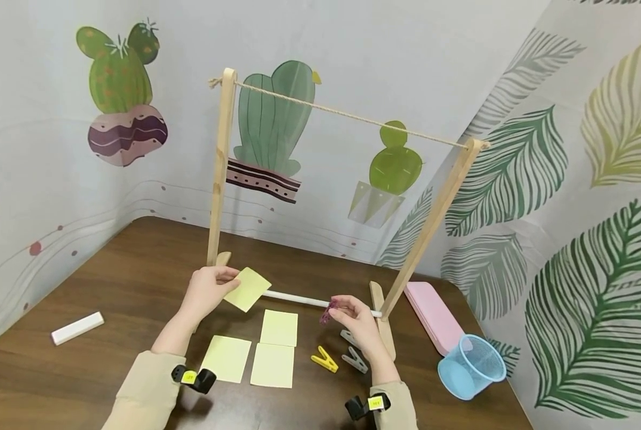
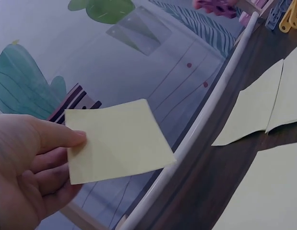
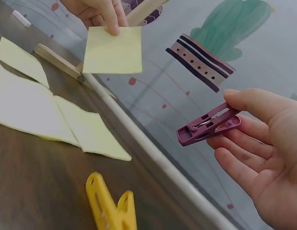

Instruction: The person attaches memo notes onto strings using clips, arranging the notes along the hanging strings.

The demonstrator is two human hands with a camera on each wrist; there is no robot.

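My left hand point(image 1: 207, 291) pinches a yellow sticky note point(image 1: 247, 289) by one edge, thumb on its front, held above the table near the left post. In the right wrist view the note point(image 3: 113, 50) hangs flat and uncreased. My right hand point(image 1: 357, 322) holds a purple clothespin point(image 3: 209, 126) by its handle end between thumb and fingers; its jaws point away from the hand. Below lie three more sticky notes point(image 1: 271, 365) on the table. A yellow clothespin point(image 1: 325, 359) and two grey clothespins point(image 1: 355, 360) lie beside my right hand, partly covered by it.
A wooden frame with two posts point(image 1: 221, 173) carries a taut rope point(image 1: 347, 114) across its top and a white rod point(image 1: 299, 298) low down. A white block point(image 1: 77, 328) lies at left. A pink case point(image 1: 435, 316) and a blue mesh basket point(image 1: 457, 377) stand at right.
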